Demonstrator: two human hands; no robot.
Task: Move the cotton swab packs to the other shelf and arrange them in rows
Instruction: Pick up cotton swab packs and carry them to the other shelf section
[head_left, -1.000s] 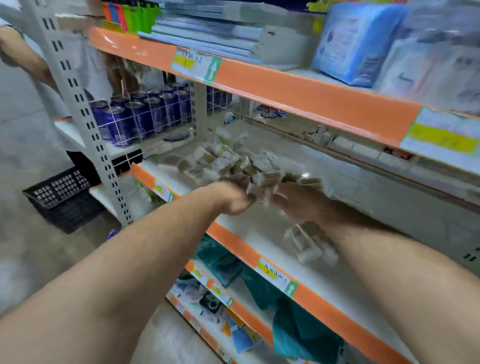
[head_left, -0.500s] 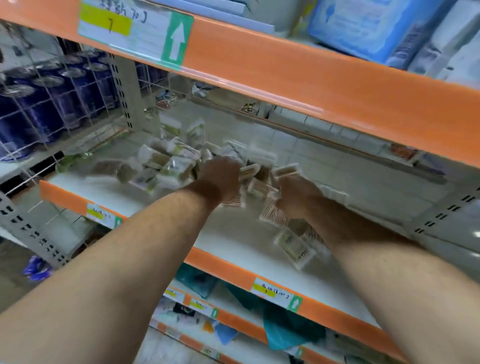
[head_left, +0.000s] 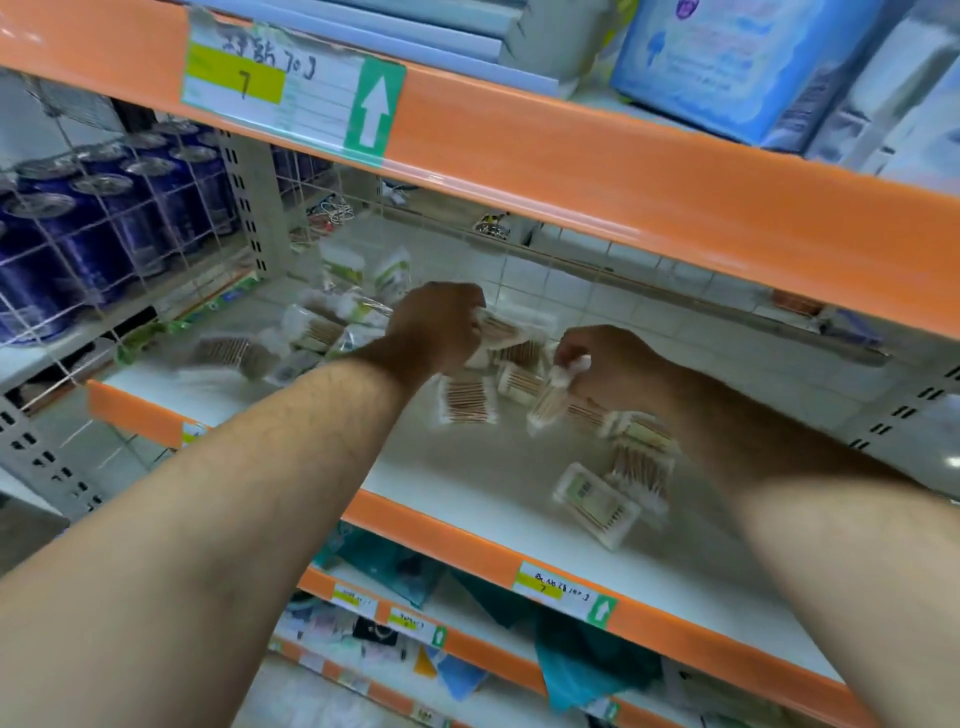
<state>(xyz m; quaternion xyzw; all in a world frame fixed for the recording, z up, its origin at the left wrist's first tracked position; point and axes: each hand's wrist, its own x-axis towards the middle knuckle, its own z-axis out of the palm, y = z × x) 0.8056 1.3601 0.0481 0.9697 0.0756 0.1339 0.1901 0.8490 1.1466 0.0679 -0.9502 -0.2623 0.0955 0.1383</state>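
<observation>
Several clear packs of cotton swabs lie scattered on the white shelf (head_left: 467, 478) with the orange front edge. A loose heap of packs (head_left: 322, 332) is at the left and a few more packs (head_left: 597, 499) lie at the right. My left hand (head_left: 441, 325) is curled round one swab pack (head_left: 506, 332) in the middle of the shelf. My right hand (head_left: 608, 361) pinches the top of another swab pack (head_left: 550, 402), which hangs tilted just above the shelf. A further pack (head_left: 465, 400) lies flat between my forearms.
An orange shelf beam (head_left: 571, 171) with a price label runs close overhead. A wire mesh divider (head_left: 130, 234) at the left fences off blue spools. Blue and white packages (head_left: 748, 67) sit on the upper shelf. Teal goods (head_left: 582, 660) fill the lower shelves.
The view has moved closer to the shelf. My right hand has lifted a swab pack by its top, and my left hand has closed on a pack in the middle.
</observation>
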